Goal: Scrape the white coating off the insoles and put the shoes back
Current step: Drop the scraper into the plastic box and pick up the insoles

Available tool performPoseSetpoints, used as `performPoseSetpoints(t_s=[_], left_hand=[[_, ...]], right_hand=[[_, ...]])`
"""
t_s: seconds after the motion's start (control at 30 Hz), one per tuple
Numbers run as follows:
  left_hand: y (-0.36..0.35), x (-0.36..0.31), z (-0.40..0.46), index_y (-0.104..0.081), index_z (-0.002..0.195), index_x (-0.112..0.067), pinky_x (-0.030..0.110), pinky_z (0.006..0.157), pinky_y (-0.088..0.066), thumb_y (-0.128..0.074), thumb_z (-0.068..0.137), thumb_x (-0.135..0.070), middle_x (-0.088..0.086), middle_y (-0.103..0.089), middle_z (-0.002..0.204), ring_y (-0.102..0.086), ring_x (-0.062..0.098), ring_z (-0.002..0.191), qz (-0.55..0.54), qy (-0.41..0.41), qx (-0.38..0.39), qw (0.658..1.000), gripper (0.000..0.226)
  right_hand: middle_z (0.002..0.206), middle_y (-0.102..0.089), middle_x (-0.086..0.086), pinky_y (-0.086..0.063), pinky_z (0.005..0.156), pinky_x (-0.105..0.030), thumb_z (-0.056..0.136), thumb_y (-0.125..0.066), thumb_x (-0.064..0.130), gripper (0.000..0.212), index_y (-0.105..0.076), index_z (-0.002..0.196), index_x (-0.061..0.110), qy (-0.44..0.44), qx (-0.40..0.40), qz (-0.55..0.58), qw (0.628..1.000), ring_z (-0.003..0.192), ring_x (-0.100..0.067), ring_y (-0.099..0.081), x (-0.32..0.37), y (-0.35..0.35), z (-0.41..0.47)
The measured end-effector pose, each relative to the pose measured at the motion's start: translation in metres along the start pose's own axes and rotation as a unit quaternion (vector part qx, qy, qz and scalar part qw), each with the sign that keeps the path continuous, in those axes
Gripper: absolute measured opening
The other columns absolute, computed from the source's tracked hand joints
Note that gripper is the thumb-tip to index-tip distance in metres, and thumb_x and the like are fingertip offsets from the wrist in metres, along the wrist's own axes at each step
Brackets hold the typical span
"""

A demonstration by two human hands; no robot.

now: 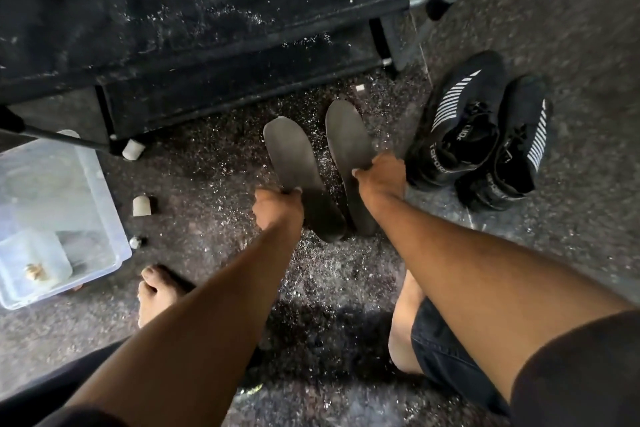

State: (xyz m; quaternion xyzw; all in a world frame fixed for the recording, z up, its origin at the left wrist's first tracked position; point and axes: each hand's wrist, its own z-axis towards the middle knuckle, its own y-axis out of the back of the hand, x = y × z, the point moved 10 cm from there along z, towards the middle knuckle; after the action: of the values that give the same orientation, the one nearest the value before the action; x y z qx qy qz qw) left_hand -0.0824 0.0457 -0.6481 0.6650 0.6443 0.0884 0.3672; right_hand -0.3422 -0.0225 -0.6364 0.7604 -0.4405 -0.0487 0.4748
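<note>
Two dark grey insoles are held side by side above the floor, toes pointing away from me. My left hand [277, 210] grips the left insole [292, 158] at its edge near the middle. My right hand [381, 177] grips the right insole [348, 139] the same way. A pair of black shoes [478, 135] with white stripes stands on the floor just right of my right hand. White flakes [214, 180] lie scattered over the speckled floor under and around the insoles.
A black fabric table [173, 28] dusted with white flakes fills the upper left. A clear plastic bin [86, 177] sits at the left. Small white caps [142, 206] and a metal ball [134, 242] lie near it. My bare feet and knee are below.
</note>
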Motion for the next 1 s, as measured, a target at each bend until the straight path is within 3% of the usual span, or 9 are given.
performPoseSetpoints(t_s=[0.1,0.27,0.43,0.5,0.63,0.77,0.8,0.9,1.0], left_hand=[[-0.002,-0.009,-0.006,-0.058,0.122,-0.002,0.033,0.082,-0.055,-0.079,0.091,-0.025,0.015,-0.068,0.121,-0.067,0.028,0.101,0.028,-0.008,-0.011,1.000,0.044],[-0.004,-0.025,-0.007,-0.073,0.108,-0.005,0.027,0.075,-0.051,-0.079,0.091,-0.014,0.012,-0.075,0.111,-0.061,0.019,0.085,-0.011,-0.051,-0.001,0.999,0.021],[0.012,-0.038,-0.019,-0.073,0.104,-0.012,0.026,0.072,-0.053,-0.079,0.090,-0.014,0.003,-0.070,0.099,-0.062,0.016,0.086,-0.048,-0.050,0.013,0.998,0.015],[0.022,-0.043,-0.027,-0.068,0.087,-0.019,0.030,0.074,-0.058,-0.080,0.087,-0.013,0.003,-0.071,0.097,-0.066,0.017,0.085,-0.073,-0.054,0.017,0.996,0.014],[0.049,-0.059,-0.049,-0.067,0.086,-0.025,0.042,0.082,-0.064,-0.083,0.084,-0.013,0.003,-0.075,0.097,-0.074,0.023,0.090,-0.123,-0.069,0.022,0.990,0.021],[0.076,-0.079,-0.080,-0.068,0.079,-0.025,0.041,0.082,-0.064,-0.084,0.084,-0.012,0.001,-0.075,0.088,-0.072,0.021,0.082,-0.161,-0.094,0.040,0.982,0.022],[0.080,-0.082,-0.086,-0.069,0.079,-0.022,0.045,0.081,-0.065,-0.085,0.084,-0.011,0.002,-0.076,0.085,-0.071,0.021,0.077,-0.165,-0.102,0.042,0.980,0.020],[0.100,-0.093,-0.110,-0.073,0.081,-0.017,0.054,0.076,-0.064,-0.087,0.082,-0.013,0.008,-0.077,0.080,-0.064,0.020,0.065,-0.180,-0.131,0.033,0.974,0.015],[0.119,-0.109,-0.134,-0.075,0.086,-0.015,0.049,0.078,-0.064,-0.086,0.084,-0.013,0.007,-0.077,0.081,-0.065,0.019,0.066,-0.180,-0.182,0.030,0.966,0.011]], right_hand=[[0.107,-0.068,-0.014,-0.058,0.084,-0.035,0.079,-0.083,0.019,0.048,-0.056,0.116,0.005,-0.015,-0.013,0.019,1.000,0.099,-0.029,-0.068,-0.004,0.000,0.003],[0.100,-0.073,-0.015,-0.059,0.082,-0.033,0.088,-0.074,0.018,0.022,-0.070,0.102,0.001,-0.009,0.006,0.030,0.999,0.095,-0.026,-0.071,-0.001,0.003,0.010],[0.105,-0.071,-0.012,-0.051,0.076,-0.023,0.091,-0.071,0.017,0.023,-0.067,0.108,0.000,0.020,0.017,0.057,0.998,0.098,-0.024,-0.069,0.020,0.027,0.000],[0.105,-0.070,-0.011,-0.047,0.075,-0.024,0.092,-0.067,0.018,0.020,-0.069,0.105,0.003,0.046,0.032,0.056,0.997,0.100,-0.025,-0.066,0.032,0.036,-0.008],[0.104,-0.073,-0.011,-0.046,0.075,-0.019,0.090,-0.071,0.014,0.005,-0.069,0.086,0.011,0.088,-0.002,0.056,0.995,0.097,-0.024,-0.068,0.061,0.080,-0.031],[0.114,-0.070,-0.005,-0.050,0.085,-0.026,0.101,-0.047,0.014,0.028,-0.071,0.113,0.011,0.099,0.035,0.089,0.990,0.111,-0.024,-0.064,0.081,0.118,-0.054],[0.116,-0.069,-0.003,-0.050,0.081,-0.025,0.102,-0.042,0.012,0.032,-0.071,0.117,0.013,0.099,0.023,0.075,0.992,0.113,-0.024,-0.063,0.085,0.130,-0.061],[0.118,-0.069,-0.004,-0.050,0.076,-0.026,0.097,-0.048,0.008,0.029,-0.070,0.117,0.013,0.129,0.023,0.018,0.991,0.113,-0.025,-0.064,0.099,0.155,-0.077],[0.114,-0.069,-0.004,-0.045,0.074,-0.032,0.094,-0.058,0.010,0.025,-0.068,0.117,0.013,0.179,0.012,-0.006,0.984,0.111,-0.027,-0.063,0.106,0.180,-0.093]])
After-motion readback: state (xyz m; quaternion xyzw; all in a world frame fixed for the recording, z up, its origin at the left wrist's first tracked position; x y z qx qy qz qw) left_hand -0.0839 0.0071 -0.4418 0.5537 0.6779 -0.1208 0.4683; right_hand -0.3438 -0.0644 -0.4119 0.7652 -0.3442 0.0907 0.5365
